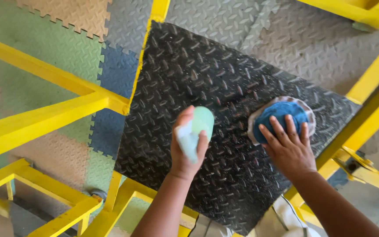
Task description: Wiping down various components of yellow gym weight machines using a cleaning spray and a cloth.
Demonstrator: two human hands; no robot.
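Hands work over a black checker-plate platform, a dark metal sheet with a raised diamond tread, speckled with pale droplets or dust. This platform serves as the landmark for everything else.

Near the platform's front-middle, the left hand is wrapped around a pale green spray bottle, fingers curled tight about its body and thumb across the front, holding it just above the tread. The bottle's rounded end points away from the person, toward the platform's centre.

On the platform's right part, close to its right edge, the right hand lies flat with fingers spread wide, pressing down on a blue cloth. The cloth is bunched into a rough round pad with a greyish fringe showing around its rim, and it rests directly on the tread. The fingertips cover the cloth's near side; its far side is bare.

Yellow steel framing borders the platform on its left edge and along its right edge, with more yellow rails below its front edge. Beyond the platform's left side, interlocking foam floor mats in green, blue, tan and grey lie on the ground beneath.
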